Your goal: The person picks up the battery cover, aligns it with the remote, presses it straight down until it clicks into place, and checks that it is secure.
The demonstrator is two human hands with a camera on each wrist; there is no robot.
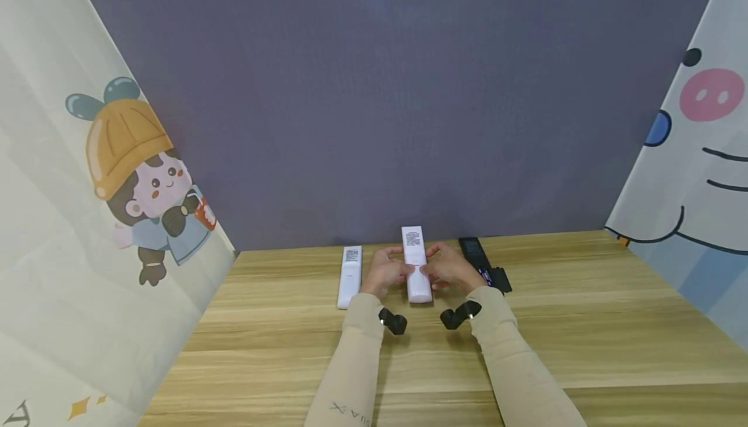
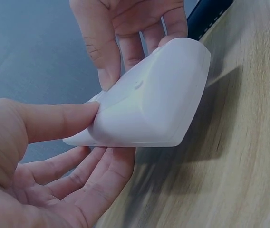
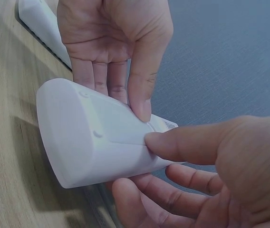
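Both hands hold a white remote control [image 1: 418,289] back side up, above the wooden table, its printed label toward the far end. My left hand [image 1: 386,271] grips the left edge, thumb on the back and fingers beneath. From the right side, my right hand [image 1: 451,267] grips it the same way. Both thumbs press near the upper end of the battery cover [image 3: 118,121], which sits in place. In the left wrist view the remote's blunt end [image 2: 178,90] faces the camera. Another white remote [image 1: 350,279] lies back side up beside the left hand.
Beyond the right hand lies a black remote [image 1: 474,253], partly hidden by that hand. Next to it are a small black piece [image 1: 500,280] and something dark blue. A grey panel [image 1: 386,102] stands along the table's back edge, with printed cloths at both sides.
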